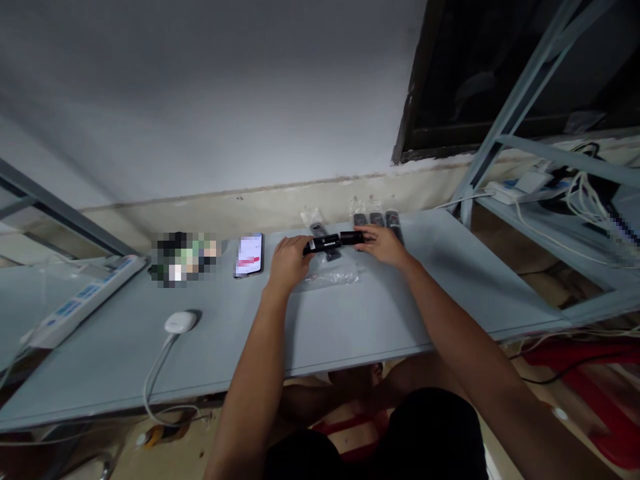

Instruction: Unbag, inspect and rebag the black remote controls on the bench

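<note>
My left hand point(291, 262) is closed around one end of a black remote control point(324, 243), whose visible side bears a white label. Closed on a short, dark piece that looks like a battery cover point(351, 238), my right hand point(384, 245) keeps it end to end with the remote. I cannot tell whether the two parts touch. Behind and below them, another dark remote point(317, 229) lies by clear plastic wrapping. A flattened clear plastic bag point(330, 277) rests on the table just in front of the hands.
Several dark remotes point(393, 221) in clear bags lie near the wall. Left on the table point(360, 327) are a lit phone point(249, 255), a blurred patch of things point(185, 259), a white charger point(181, 323) with cable and a power strip point(90, 303). Metal frames flank the table.
</note>
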`<state>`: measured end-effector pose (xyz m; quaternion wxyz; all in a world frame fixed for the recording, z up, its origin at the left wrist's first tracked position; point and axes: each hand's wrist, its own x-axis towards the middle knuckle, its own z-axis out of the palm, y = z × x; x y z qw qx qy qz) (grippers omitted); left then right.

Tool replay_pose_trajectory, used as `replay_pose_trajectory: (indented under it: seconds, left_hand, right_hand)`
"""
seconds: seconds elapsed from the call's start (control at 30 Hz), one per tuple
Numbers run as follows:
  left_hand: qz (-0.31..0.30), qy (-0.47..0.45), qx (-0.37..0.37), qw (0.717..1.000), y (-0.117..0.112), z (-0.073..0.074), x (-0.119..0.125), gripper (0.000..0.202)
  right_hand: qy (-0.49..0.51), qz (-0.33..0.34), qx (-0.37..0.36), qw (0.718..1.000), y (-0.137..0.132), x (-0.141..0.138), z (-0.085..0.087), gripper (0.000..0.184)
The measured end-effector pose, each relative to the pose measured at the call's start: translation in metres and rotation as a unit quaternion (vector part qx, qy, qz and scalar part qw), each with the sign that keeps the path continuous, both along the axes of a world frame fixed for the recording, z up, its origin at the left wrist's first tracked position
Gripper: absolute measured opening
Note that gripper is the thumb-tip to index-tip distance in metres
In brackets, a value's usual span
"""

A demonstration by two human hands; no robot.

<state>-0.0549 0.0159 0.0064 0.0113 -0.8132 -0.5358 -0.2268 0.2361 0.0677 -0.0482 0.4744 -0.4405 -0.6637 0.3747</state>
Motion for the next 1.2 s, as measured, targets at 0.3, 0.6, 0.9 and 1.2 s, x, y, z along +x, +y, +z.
replay_pose_trajectory:
  seconds: [0.3,0.6,0.9,1.2]
  left_hand:
    - [-0.029,-0.008,0.015,0.999,0.0045,-0.0067,-0.0021,0.042]
    - [-0.029,-0.013,0.024,0.999,0.0060,-0.0077,-0.0021,0.043]
    - [-0.026,-0.014,0.029,0.999,0.0034,-0.0050,-0.0004,0.042]
    - [-0.028,-0.021,0.026,0.999,0.0039,-0.0047,-0.0002,0.043]
  right_hand:
    - [-0.071,0.003,0.039,0.997,0.0007,0.0030,-0.0007,0.044]
    - [-0.082,-0.003,0.052,0.995,-0.0008,0.0027,0.0006,0.044]
    - [-0.072,-0.008,0.068,0.995,-0.0009,0.0011,-0.0018,0.042]
    - [-0.077,-0.007,0.071,0.994,-0.0036,0.0005,0.0029,0.041]
